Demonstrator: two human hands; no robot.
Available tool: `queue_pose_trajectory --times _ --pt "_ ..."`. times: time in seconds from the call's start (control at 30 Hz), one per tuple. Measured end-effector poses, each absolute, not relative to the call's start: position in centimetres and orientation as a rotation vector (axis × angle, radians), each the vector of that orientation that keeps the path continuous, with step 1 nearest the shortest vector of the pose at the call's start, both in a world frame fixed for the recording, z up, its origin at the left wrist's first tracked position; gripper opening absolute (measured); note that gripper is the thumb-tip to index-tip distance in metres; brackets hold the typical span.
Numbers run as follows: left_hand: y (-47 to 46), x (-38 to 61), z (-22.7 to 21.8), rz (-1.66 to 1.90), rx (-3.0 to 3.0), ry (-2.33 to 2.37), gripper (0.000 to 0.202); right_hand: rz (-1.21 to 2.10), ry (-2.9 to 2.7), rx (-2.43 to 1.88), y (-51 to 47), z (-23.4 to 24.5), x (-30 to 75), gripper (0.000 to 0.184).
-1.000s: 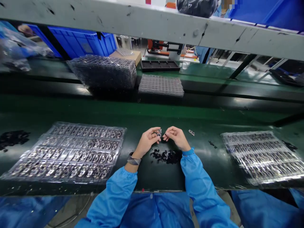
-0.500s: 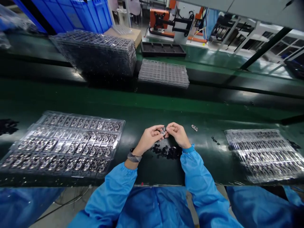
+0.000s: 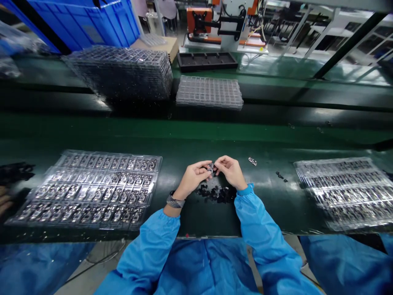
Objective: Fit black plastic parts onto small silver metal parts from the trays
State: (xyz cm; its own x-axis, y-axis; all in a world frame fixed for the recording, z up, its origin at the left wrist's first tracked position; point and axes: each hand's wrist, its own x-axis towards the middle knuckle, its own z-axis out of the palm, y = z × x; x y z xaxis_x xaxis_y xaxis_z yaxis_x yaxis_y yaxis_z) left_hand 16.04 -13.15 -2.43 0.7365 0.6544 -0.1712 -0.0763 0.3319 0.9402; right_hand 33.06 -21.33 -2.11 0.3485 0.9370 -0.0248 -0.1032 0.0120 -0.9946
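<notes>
My left hand [image 3: 193, 179] and my right hand [image 3: 231, 171] meet over the green bench, fingertips pinched together on one small metal part [image 3: 210, 167] held between them. Just below the hands lies a pile of small black pieces [image 3: 216, 193]. A single loose metal part [image 3: 252, 161] rests on the bench to the right of my right hand. A clear tray of small parts [image 3: 92, 188] lies to the left and another clear tray [image 3: 344, 190] to the right.
Stacked clear trays [image 3: 123, 71] and a shorter stack [image 3: 209, 91] sit on the far side of the belt, with a black tray [image 3: 206, 60] and blue crates [image 3: 82, 22] behind. Black bits [image 3: 281, 176] dot the bench. Another person's fingers [image 3: 3, 201] show at the far left.
The view has tilted down and shifted, so the overhead shelf is gone from sight. My hands stay together on the small part, fingers pressed closer than a second ago.
</notes>
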Motion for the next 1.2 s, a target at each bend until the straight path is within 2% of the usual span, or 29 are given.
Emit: queue_pose_trajectory --times 1.2 --pt "-13.21 16.11 -2.68 0.529 1.128 0.605 0.055 1.02 -0.929 -1.341 -21.41 -2.98 32.87 0.042"
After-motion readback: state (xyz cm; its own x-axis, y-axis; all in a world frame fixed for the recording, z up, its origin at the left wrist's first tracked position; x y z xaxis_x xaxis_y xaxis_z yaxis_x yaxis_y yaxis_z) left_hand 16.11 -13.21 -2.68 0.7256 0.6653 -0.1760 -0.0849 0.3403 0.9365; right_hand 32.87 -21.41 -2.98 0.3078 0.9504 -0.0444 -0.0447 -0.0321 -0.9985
